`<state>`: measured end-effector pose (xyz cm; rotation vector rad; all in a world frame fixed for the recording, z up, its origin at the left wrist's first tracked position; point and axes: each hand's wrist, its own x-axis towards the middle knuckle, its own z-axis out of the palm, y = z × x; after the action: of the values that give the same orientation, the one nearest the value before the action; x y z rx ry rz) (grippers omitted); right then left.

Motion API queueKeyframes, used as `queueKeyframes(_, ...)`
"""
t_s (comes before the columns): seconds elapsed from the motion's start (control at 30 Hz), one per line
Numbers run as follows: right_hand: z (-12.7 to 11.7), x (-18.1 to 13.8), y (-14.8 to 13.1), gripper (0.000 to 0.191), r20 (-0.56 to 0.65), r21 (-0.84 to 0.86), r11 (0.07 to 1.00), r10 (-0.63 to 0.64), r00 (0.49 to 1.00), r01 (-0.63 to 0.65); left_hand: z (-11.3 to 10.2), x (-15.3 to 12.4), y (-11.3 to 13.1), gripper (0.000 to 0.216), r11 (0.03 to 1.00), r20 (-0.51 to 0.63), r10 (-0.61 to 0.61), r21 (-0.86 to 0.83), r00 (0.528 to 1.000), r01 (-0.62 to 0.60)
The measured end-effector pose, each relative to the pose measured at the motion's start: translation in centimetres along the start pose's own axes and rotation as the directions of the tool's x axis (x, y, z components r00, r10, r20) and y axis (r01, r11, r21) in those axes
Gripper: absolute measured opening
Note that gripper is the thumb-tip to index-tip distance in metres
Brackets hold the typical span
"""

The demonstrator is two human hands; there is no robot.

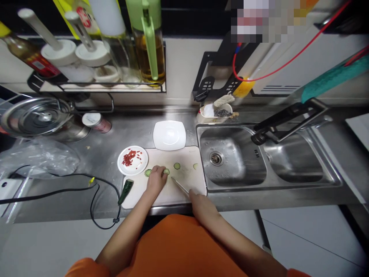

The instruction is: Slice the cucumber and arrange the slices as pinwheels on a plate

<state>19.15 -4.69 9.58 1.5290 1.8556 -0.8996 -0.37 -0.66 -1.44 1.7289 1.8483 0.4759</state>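
Note:
My left hand (156, 178) rests curled on the pale cutting board (184, 181), pressing down on a cucumber piece (148, 172) whose cut ends show on either side of the fingers. My right hand (201, 206) is closed on the handle of a knife (180, 186); its blade points up and left toward the cucumber. Loose cucumber slices (177, 166) lie on the board beyond the blade. A dark green cucumber end (125, 191) lies at the board's left edge.
A round plate of chopped red chilli (133, 160) and a bare square white plate (169, 135) sit behind the board. A double steel sink (259, 161) lies to the right. A black cable (72, 188), a plastic bag (40, 157) and a pot lid (37, 117) occupy the left counter.

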Motion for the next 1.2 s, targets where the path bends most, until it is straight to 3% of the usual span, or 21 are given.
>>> queueKeyframes(0.17,0.0,0.0,0.1,0.041,0.009,0.015,1.000,-0.001,1.000,0.001,-0.6,0.9,0.4,0.009,1.000,0.047,-0.011,0.001,0.999,0.011)
queueKeyframes(0.47,0.5,0.3,0.5,0.041,0.000,0.004,1.000,-0.010,1.000,0.010,-1.9,1.7,0.8,0.012,0.996,0.155,0.085,0.015,0.984,-0.088)
queueKeyframes(0.63,0.7,0.5,0.7,0.041,0.002,0.007,1.000,-0.011,1.000,0.011,-3.3,0.6,-0.1,0.006,0.993,0.071,-0.063,-0.099,0.996,0.070)
queueKeyframes(0.77,0.7,0.6,0.8,0.040,0.004,0.021,1.000,-0.019,1.000,0.019,-4.9,-0.7,-2.1,0.010,0.969,-0.020,-0.204,-0.148,0.979,0.199)
queueKeyframes(0.87,0.7,0.7,0.9,0.041,0.000,0.026,1.000,-0.015,1.000,0.015,-5.8,-1.3,-3.0,0.011,0.950,-0.080,-0.309,-0.071,0.948,0.304)
queueKeyframes(0.97,0.8,0.8,0.9,0.040,-0.007,0.024,1.000,-0.017,1.000,0.017,-6.2,-1.7,-3.0,0.012,0.937,-0.102,-0.334,0.072,0.937,0.342)
queueKeyframes(1.1,1.0,0.9,1.0,0.039,-0.025,0.021,0.999,-0.036,0.999,0.036,-5.8,-1.7,-2.2,0.018,0.936,-0.147,-0.305,0.137,0.941,0.324)
queueKeyframes(1.2,0.9,0.8,1.0,0.040,-0.020,0.021,0.999,-0.035,0.999,0.036,-4.7,-0.6,-0.9,0.024,0.987,-0.108,-0.152,0.041,0.982,0.157)
